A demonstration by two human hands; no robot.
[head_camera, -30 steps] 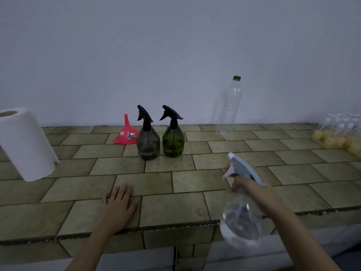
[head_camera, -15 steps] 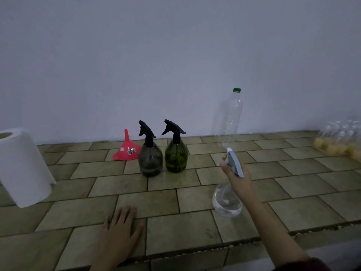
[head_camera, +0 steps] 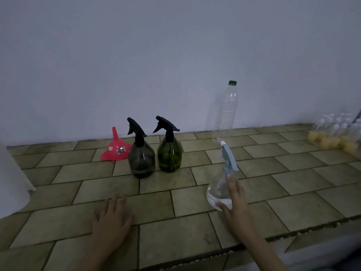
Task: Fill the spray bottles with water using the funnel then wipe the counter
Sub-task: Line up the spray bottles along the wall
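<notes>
A clear spray bottle [head_camera: 219, 189] with a pale blue trigger head stands on the tiled counter [head_camera: 175, 237]. My right hand [head_camera: 235, 202] lies against its right side with straight fingers, no longer gripping it. My left hand [head_camera: 112, 218] rests flat on the counter with fingers spread. Behind stand a smoky grey spray bottle [head_camera: 141, 157] and a green spray bottle [head_camera: 169, 151], both with black trigger heads. A red funnel [head_camera: 115, 148] sits upside down to their left. A tall clear plastic bottle [head_camera: 224, 110] with a green cap stands at the wall.
A white paper towel roll [head_camera: 11, 178] stands at the left edge. Several small bottles with yellow contents [head_camera: 334, 134] cluster at the far right. The counter's front edge runs below my hands.
My right hand set the clear spray bottle down on the counter and let go of its neck, sliding down its side. My left hand stayed flat.
</notes>
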